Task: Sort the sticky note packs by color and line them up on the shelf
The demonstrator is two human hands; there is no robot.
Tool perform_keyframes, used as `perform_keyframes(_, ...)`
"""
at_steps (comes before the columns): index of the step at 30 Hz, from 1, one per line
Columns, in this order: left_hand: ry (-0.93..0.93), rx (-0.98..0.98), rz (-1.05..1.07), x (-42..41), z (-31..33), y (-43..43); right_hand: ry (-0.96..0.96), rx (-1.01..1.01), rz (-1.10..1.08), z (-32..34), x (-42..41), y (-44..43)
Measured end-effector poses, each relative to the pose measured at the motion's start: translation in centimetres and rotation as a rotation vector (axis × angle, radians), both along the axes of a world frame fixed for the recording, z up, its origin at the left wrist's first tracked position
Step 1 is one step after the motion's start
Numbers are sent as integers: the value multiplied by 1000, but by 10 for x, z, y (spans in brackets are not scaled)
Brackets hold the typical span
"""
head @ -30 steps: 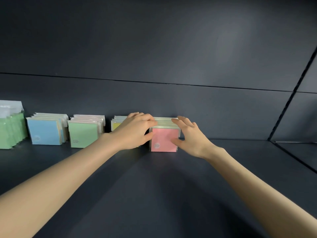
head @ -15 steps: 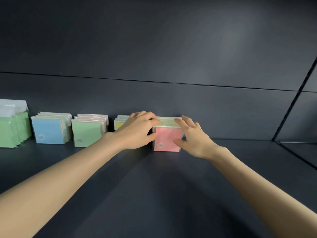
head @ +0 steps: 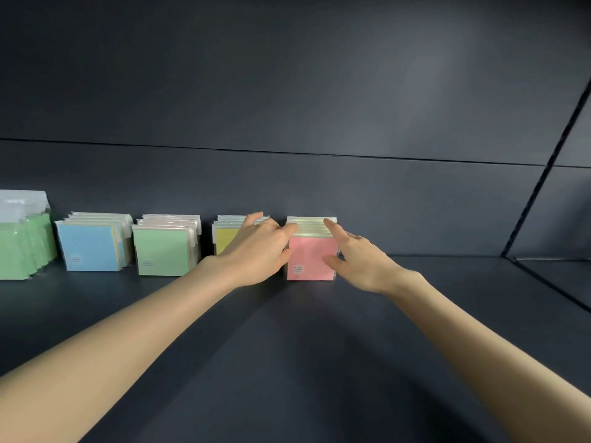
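Note:
A row of pink-fronted sticky note packs stands upright against the back of the dark shelf. My left hand touches its left side, with fingertips on the top edge and the thumb at the front left corner. My right hand is at its right side, index finger stretched over the tops and thumb against the pink front. To the left stand rows of yellow packs, half hidden by my left hand, green packs and blue packs.
Taller green packs in clear wrappers stand at the far left edge. The shelf's back wall rises right behind the rows. A dark divider slants down on the right, with bare shelf floor between it and the pink row.
My right hand's fingers have straightened and spread, the index now pointing along the top of the pink row. My left hand stays on the row's left side. The view shifted slightly.

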State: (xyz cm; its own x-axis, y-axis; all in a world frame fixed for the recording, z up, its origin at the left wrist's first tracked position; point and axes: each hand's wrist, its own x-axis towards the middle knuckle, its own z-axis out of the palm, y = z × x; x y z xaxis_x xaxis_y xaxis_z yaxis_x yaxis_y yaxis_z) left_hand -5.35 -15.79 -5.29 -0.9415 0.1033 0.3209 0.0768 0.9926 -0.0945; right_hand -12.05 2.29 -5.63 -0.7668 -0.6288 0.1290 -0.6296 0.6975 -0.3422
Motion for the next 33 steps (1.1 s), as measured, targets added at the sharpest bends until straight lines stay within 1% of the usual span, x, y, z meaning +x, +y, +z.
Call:
perform_keyframes(7,17,4,8,0,-3,1,-12,0,-3,2,2,0)
perform_keyframes(14,18,63,31,-4,-3,2,-18,14,-13,3,3,-2)
perform_keyframes(21,17,47,27,-4,-5,0,-28,18,-29,4,5,-4)
perform_keyframes(26,24,50,5,2,0,-2,12,24,-70,7,6,-6)
perform_keyframes(29,59,10,4,2,2,-4,58,36,-97,10,6,-7)
perform_keyframes(33,92,2,-14,2,5,-5,69,23,-101,14,8,-7)
